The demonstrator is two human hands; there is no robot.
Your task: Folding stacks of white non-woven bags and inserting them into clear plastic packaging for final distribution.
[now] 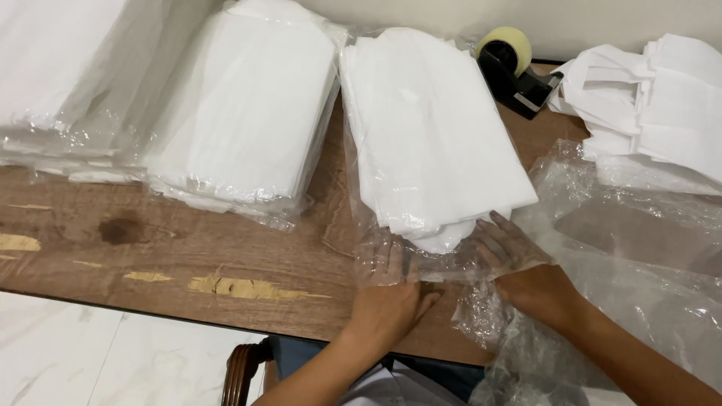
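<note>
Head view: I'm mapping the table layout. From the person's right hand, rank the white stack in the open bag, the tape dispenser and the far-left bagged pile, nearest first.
From the right hand:
1. White stack in the open bag, touching the fingertips.
2. Tape dispenser, at the table's back edge, right of centre.
3. Far-left bagged pile, at the back left corner.

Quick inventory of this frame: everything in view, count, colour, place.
stack of folded sheets: 1, white, table centre, half inside a clear bag
clear bag: 1, transparent, open end at the near edge of the stack
bagged stacks: at least 2, white in clear plastic, left side
loose folded sheets: 1 pile, white, far right
loose plastic bags: count unclear, transparent, right and near right
tape dispenser: 1, black with yellowish roll, far edge
table: 1, brown wood, chipped near edge
chair: 1, dark wood, part visible below the table
left hand: on the bag's open end
right hand: inside the plastic, at the stack's near corner
</note>
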